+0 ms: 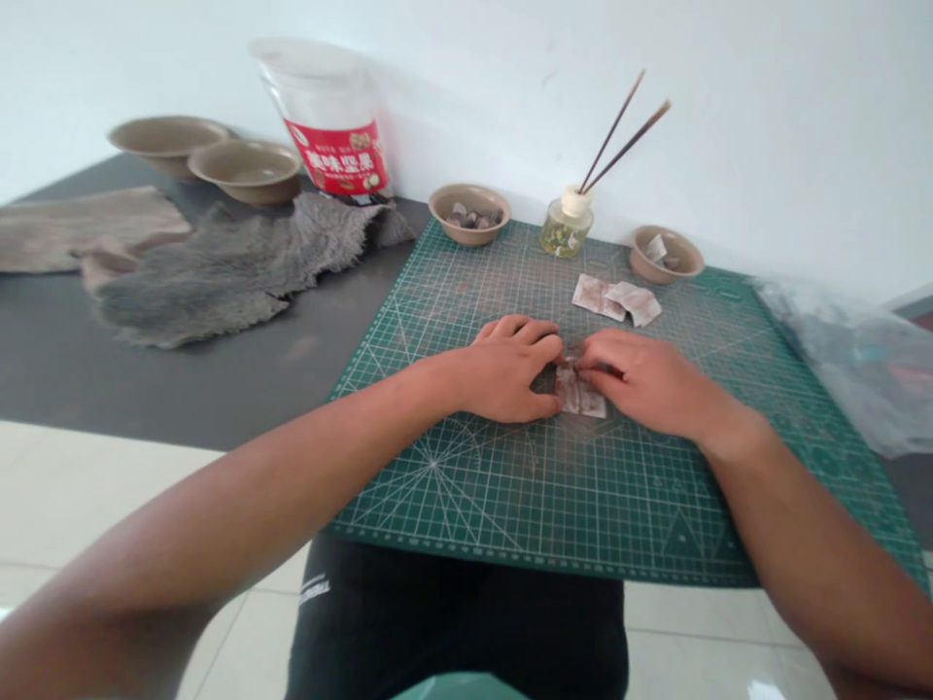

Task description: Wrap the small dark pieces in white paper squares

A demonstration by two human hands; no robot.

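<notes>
A small whitish piece of paper with brown smudges lies flat on the green cutting mat. At its left edge rests my left hand, fingers apart, with thumb and forefinger touching the paper. My right hand is closed in a pinch at the paper's upper right; whatever is between its fingertips is too small to make out. Just beyond the hands lie similar stained papers, overlapping one another.
A bowl of dark pieces, a reed diffuser and a bowl with paper bits line the back. Left are a grey cloth, two bowls and a red-labelled tub. A clear plastic bag lies right.
</notes>
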